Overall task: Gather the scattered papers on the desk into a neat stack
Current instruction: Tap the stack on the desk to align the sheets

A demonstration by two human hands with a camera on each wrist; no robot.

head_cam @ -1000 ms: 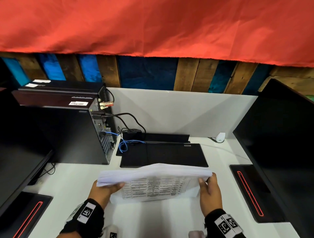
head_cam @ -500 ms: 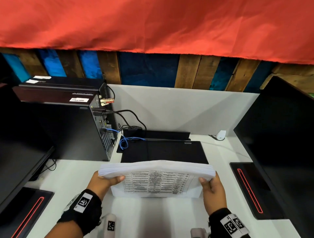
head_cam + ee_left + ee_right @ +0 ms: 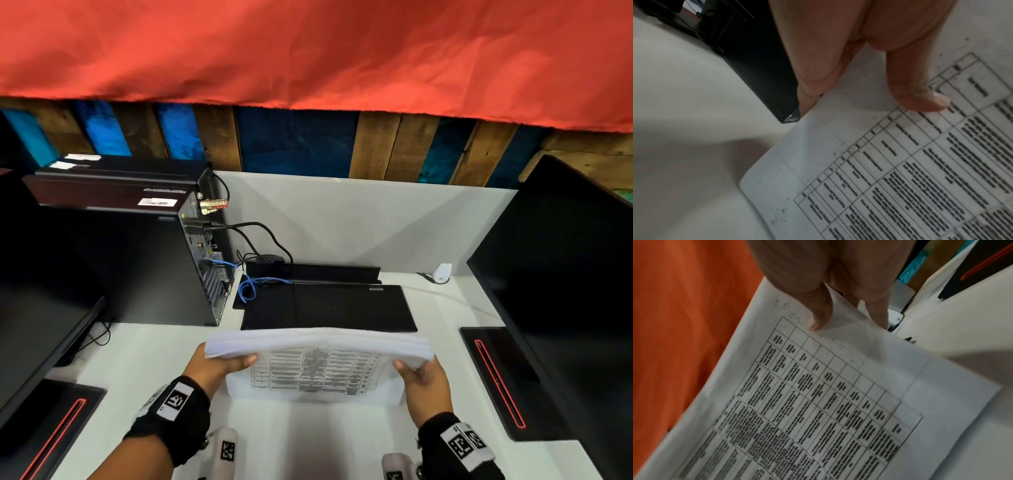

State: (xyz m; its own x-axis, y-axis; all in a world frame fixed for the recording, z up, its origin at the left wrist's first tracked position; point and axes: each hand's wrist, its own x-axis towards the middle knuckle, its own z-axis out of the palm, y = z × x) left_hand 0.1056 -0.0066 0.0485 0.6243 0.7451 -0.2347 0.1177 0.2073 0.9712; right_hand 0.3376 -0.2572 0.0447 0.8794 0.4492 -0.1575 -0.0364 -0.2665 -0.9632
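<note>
Both hands, left hand (image 3: 214,365) and right hand (image 3: 423,375), pinch the paper stack (image 3: 317,363) upright on its long edge before the laptop (image 3: 329,306); squaring step, next likely tapping edges flush on the desk (image 3: 308,442).

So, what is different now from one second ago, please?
Little has changed. The sheaf of papers now stands a bit squarer, its top edges more even; one second ago it bulged upward. The left hand and right hand still grip its two sides, thumbs on the printed face. The lower edge stays on the white desk; nothing was let go.
</note>
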